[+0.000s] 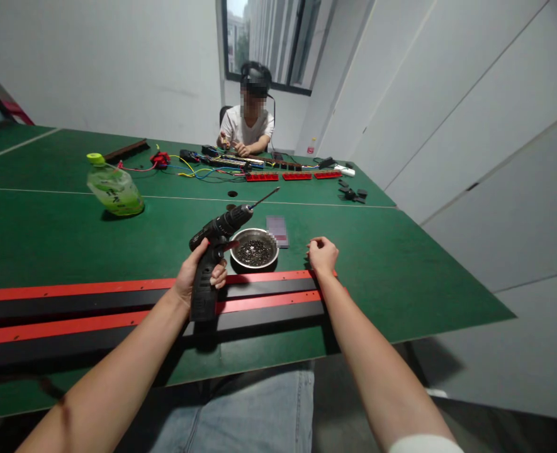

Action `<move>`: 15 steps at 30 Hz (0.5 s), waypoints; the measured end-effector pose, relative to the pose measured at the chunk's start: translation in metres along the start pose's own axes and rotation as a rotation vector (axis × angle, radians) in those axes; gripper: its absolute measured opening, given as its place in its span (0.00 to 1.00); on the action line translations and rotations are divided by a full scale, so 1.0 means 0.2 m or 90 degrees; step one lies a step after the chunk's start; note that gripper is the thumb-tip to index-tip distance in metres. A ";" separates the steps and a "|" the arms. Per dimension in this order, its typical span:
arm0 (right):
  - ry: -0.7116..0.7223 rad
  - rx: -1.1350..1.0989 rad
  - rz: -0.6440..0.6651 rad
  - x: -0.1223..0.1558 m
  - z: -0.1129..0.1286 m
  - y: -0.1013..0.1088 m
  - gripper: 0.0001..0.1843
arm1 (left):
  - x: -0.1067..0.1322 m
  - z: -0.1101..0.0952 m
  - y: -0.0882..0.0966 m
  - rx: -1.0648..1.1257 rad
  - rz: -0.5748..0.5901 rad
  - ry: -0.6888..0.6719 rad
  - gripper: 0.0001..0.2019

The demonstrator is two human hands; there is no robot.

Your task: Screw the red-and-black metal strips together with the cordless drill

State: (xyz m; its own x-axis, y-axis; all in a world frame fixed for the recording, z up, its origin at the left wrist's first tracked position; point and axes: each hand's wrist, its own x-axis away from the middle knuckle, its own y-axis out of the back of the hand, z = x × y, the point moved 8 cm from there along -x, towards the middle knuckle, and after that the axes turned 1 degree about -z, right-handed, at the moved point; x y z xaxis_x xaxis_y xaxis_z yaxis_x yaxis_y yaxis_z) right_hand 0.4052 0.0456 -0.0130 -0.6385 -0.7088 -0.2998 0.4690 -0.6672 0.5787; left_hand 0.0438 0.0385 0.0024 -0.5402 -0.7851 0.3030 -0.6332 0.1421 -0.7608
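Observation:
My left hand (199, 272) is wrapped round the grip of a black cordless drill (206, 280), whose long bit points up and to the right. The drill is raised above two long red-and-black rails (264, 305) lying side by side along the near edge. Just past the rails stands a metal bowl (233, 257) with many small dark screws (254, 253) in it. My right hand (323, 254) is closed, fingers curled, by the right end of the far rail. Whatever those fingers may hold is hidden.
A green-capped bottle (115, 189) leans on the green table (401, 270) at left. Behind the bowl lies a phone-like flat thing (277, 228), partly blurred. Across the table sits a person (247, 126) behind wires and red strips (297, 177). A black fan-like part (352, 192) lies at right.

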 end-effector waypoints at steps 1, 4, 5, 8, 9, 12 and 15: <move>-0.008 -0.007 -0.003 0.00 -0.01 0.00 0.16 | 0.00 -0.01 -0.01 -0.005 0.002 -0.010 0.28; -0.033 -0.039 -0.010 0.00 -0.03 0.00 0.15 | 0.01 -0.03 -0.02 -0.015 0.021 -0.032 0.27; -0.039 -0.060 -0.014 0.00 -0.03 0.00 0.14 | 0.00 -0.02 -0.02 -0.017 0.028 -0.032 0.27; -0.064 -0.177 -0.051 0.01 -0.03 0.00 0.12 | 0.00 -0.01 -0.01 -0.025 0.029 -0.033 0.23; -0.082 -0.234 -0.068 0.00 -0.04 0.01 0.11 | 0.00 0.00 0.00 -0.029 0.025 -0.034 0.20; -0.162 -0.396 -0.085 -0.05 -0.08 0.05 0.07 | 0.00 0.01 0.01 -0.045 0.014 -0.031 0.15; -0.207 -0.458 -0.050 -0.15 -0.10 0.17 0.07 | 0.02 0.00 0.00 -0.085 0.004 -0.009 0.13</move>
State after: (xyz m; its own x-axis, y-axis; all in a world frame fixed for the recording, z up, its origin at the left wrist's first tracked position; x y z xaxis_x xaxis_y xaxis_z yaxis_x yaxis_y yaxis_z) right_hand 0.4519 0.0398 0.0002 -0.7803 -0.6251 -0.0187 0.6235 -0.7753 -0.1010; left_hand 0.0426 0.0351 0.0030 -0.5371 -0.7921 0.2900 -0.6990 0.2255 -0.6787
